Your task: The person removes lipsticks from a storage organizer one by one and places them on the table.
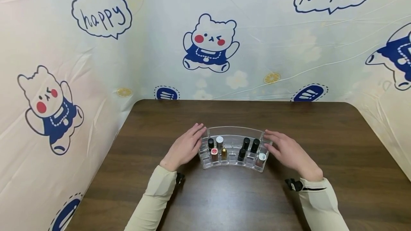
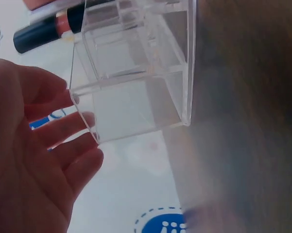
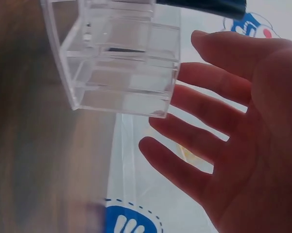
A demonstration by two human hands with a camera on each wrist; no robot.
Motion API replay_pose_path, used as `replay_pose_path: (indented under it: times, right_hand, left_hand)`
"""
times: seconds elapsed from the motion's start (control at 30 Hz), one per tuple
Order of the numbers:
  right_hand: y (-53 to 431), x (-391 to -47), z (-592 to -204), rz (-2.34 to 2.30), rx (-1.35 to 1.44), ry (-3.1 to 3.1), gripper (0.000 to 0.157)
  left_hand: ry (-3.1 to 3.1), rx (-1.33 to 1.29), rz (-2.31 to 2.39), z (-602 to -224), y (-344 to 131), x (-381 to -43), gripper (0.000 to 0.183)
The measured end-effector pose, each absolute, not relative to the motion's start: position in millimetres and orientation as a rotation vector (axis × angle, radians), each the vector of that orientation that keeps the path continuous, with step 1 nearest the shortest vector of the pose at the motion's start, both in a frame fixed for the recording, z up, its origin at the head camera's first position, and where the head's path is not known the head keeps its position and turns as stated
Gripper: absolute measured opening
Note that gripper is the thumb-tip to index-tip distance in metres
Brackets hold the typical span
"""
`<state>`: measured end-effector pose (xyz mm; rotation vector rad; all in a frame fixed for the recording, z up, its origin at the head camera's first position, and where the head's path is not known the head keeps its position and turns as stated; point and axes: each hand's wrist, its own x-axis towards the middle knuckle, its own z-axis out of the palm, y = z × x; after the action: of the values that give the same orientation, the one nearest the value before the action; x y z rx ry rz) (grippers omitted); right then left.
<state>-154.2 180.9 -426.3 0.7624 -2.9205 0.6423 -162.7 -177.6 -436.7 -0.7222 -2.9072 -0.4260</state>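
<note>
A clear, curved, tiered cosmetics organizer (image 1: 236,130) stands on the table between both hands. In its left part are a black-capped tube (image 1: 210,143), a white-capped tube (image 1: 219,141), a tube with a red-and-white top (image 1: 214,154) and a gold tube (image 1: 224,153). Several black tubes (image 1: 255,145) and a pale-topped container (image 1: 261,158) occupy its right part. My left hand (image 1: 183,149) lies along the left end, fingertips at the clear wall (image 2: 126,109). At the opposite end my right hand (image 1: 290,151) has its fingers extended beside the wall (image 3: 131,104).
The brown wooden table (image 1: 234,202) has rounded far corners. Behind it and at the sides hangs a pale cloth (image 1: 269,45) printed with bears and "happy" bubbles. Dark straps (image 1: 293,184) circle both wrists over cream sleeves.
</note>
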Motion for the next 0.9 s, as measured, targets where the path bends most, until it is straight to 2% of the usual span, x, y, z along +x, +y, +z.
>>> replay_pose_path:
  times: [0.37,0.9]
  right_hand:
    - [175,-162,-426,0.888,0.715,-2.830,0.034]
    - [173,-157,-421,0.999,0.674,-2.701,0.030]
  left_hand:
    - [-2.820,-0.740,-0.532,-450,-174,-164,0.041]
    - [-2.944,-0.771,-0.695,-436,-178,-168,0.036]
